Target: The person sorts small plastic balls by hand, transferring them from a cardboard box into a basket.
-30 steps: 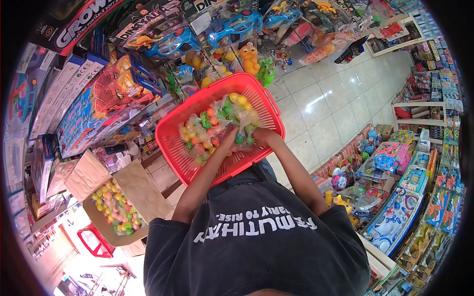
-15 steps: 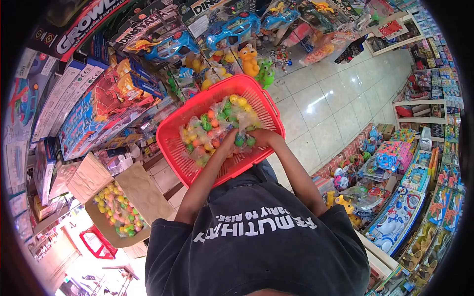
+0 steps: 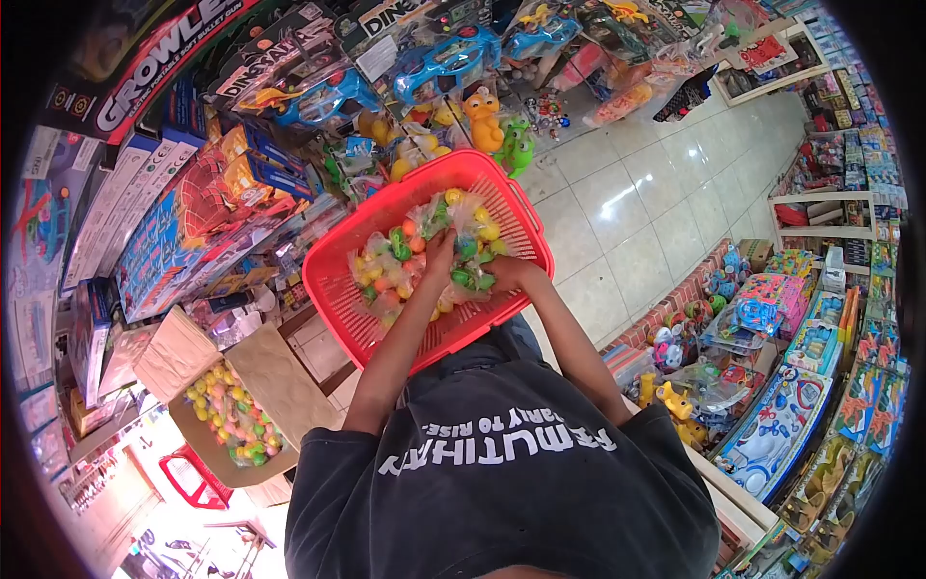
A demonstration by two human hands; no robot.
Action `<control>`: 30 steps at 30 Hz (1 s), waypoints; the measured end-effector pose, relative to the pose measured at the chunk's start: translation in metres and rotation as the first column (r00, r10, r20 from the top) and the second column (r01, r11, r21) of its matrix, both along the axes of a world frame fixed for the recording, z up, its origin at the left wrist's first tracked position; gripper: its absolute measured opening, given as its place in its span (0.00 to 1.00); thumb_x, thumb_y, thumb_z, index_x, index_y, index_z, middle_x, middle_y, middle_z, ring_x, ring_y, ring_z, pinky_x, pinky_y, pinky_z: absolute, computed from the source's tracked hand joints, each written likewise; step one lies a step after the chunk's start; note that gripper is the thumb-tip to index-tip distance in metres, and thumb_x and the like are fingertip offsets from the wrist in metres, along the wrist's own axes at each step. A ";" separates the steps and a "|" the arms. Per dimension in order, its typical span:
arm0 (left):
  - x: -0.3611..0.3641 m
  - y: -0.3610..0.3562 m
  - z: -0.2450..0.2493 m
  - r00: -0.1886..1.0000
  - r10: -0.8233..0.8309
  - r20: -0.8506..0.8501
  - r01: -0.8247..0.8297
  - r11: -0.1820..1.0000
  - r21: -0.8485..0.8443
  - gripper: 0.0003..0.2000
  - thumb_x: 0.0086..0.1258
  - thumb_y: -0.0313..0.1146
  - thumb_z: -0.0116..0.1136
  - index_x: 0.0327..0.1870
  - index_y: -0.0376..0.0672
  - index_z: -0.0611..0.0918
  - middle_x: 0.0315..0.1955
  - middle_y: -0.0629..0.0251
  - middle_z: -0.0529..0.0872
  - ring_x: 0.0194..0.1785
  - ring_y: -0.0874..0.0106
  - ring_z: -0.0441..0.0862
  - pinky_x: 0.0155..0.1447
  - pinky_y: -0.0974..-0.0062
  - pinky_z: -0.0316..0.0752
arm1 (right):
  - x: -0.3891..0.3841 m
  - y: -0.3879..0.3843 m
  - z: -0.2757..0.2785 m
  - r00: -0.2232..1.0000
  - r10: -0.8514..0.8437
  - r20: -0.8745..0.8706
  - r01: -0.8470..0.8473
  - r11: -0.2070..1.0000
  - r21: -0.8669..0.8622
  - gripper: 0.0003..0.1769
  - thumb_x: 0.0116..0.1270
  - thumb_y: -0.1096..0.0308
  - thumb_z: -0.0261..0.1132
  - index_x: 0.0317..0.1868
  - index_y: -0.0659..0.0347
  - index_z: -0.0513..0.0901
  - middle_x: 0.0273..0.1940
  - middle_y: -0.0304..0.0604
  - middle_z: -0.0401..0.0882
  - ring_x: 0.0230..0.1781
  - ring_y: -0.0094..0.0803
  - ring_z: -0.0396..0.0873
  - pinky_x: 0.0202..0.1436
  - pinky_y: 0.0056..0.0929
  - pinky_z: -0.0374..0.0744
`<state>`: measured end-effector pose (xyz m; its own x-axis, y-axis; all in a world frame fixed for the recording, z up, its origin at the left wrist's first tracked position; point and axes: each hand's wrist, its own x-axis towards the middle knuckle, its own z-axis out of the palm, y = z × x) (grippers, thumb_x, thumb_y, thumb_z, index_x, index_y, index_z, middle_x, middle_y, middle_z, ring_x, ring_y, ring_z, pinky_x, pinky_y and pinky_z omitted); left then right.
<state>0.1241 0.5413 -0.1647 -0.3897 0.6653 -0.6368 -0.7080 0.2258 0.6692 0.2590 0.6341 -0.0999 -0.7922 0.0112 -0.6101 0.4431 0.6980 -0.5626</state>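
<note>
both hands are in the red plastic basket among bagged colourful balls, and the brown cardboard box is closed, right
Not closed: the head view shows the brown cardboard box open, holding brightly coloured balls. The left hand and right hand are in the red plastic basket among bagged colourful balls.

Plain red basket (image 3: 439, 349), black shirt (image 3: 521, 492).

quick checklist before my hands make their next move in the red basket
1. Left hand inside the red basket: ok.
2. Right hand inside it too, among the bagged balls: ok.
3. Firm grip on a bag: cannot tell, fingers partly hidden.
4. Bagged balls within the basket walls: ok.
5. Basket steadily supported: cannot tell, its underside is out of sight.
6. Cardboard box open, colourful balls visible inside: ok.
</note>
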 end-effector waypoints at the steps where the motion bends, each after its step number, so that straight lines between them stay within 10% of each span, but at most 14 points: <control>1: -0.001 0.004 -0.004 0.995 -0.055 -0.086 0.048 0.995 -0.083 0.17 0.67 0.39 0.49 0.52 0.41 0.71 0.43 0.67 0.75 0.43 0.73 0.74 0.45 0.75 0.72 | -0.001 -0.001 -0.003 1.000 -0.003 0.000 0.003 1.000 0.001 0.30 0.44 0.61 0.65 0.51 0.60 0.73 0.40 0.56 0.76 0.42 0.45 0.76 0.45 0.36 0.75; 9: 0.000 0.009 -0.002 0.940 -0.089 -0.329 0.096 0.995 0.005 0.24 0.63 0.39 0.54 0.57 0.40 0.64 0.46 0.60 0.73 0.48 0.70 0.73 0.44 0.72 0.72 | 0.005 -0.003 -0.024 0.986 -0.160 0.048 0.157 0.986 0.061 0.25 0.45 0.59 0.65 0.44 0.62 0.77 0.43 0.54 0.77 0.45 0.45 0.76 0.49 0.36 0.74; 12: 0.002 0.001 -0.006 0.807 -0.213 -0.550 0.247 0.969 -0.013 0.29 0.58 0.35 0.58 0.59 0.41 0.61 0.49 0.53 0.71 0.50 0.65 0.72 0.46 0.70 0.72 | -0.001 0.002 -0.023 0.966 -0.210 0.149 0.197 0.976 0.098 0.27 0.47 0.61 0.65 0.48 0.64 0.73 0.46 0.55 0.75 0.48 0.46 0.74 0.51 0.36 0.73; 14: 0.007 -0.002 -0.009 0.459 -0.305 -0.834 0.342 0.927 -0.151 0.30 0.54 0.32 0.61 0.58 0.39 0.62 0.49 0.50 0.69 0.50 0.59 0.72 0.48 0.69 0.71 | 0.003 0.000 -0.030 0.944 -0.328 0.026 0.323 0.940 0.107 0.29 0.48 0.62 0.65 0.50 0.65 0.70 0.49 0.57 0.72 0.50 0.47 0.72 0.53 0.37 0.72; 30: 0.004 0.024 0.009 0.277 -0.372 -0.886 0.253 0.918 -0.306 0.22 0.54 0.38 0.63 0.46 0.35 0.73 0.42 0.49 0.71 0.44 0.52 0.73 0.47 0.64 0.70 | -0.001 0.000 -0.019 0.936 -0.332 -0.116 0.341 0.937 0.077 0.33 0.46 0.65 0.66 0.53 0.67 0.66 0.52 0.61 0.66 0.55 0.48 0.67 0.57 0.38 0.70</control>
